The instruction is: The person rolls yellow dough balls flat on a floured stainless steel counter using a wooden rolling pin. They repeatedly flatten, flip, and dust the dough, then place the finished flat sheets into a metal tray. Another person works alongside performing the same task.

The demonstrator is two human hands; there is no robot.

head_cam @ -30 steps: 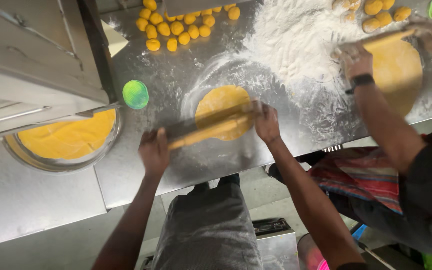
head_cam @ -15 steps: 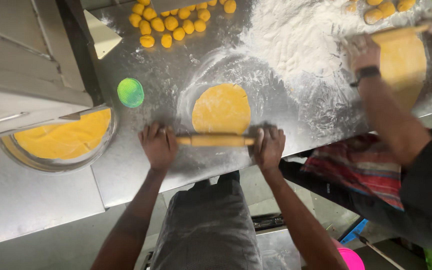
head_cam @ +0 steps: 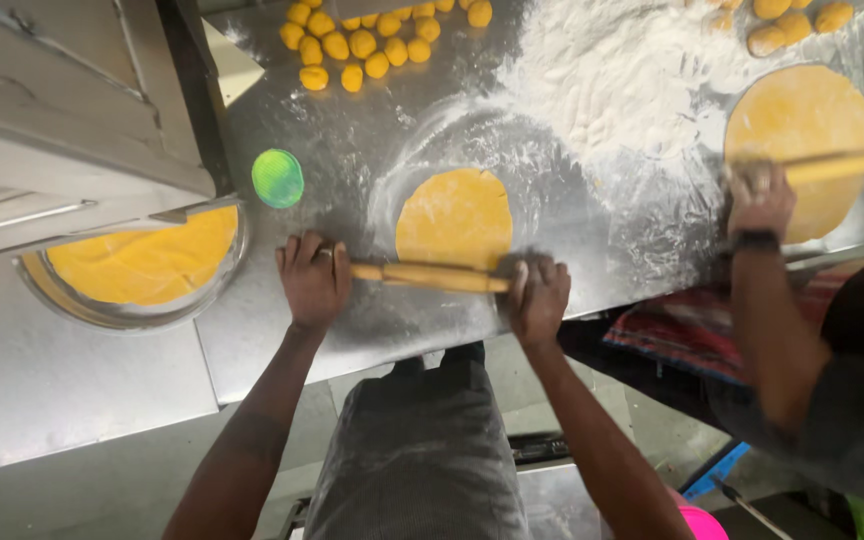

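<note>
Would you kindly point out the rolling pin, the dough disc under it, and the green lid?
rolling pin [head_cam: 430, 276], head view, middle of the wooden shaft.
dough disc [head_cam: 455, 215], head view, centre of its yellow face.
green lid [head_cam: 278, 178], head view, centre.

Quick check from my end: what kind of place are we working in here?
Probably a commercial kitchen: a floured steel worktable, rows of yellow dough balls, and a second person's hand rolling another dough round alongside.

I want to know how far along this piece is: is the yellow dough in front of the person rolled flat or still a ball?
Flat. The yellow dough round lies spread as a thin disc on the floured steel table, beside the wooden rolling pin.
</note>
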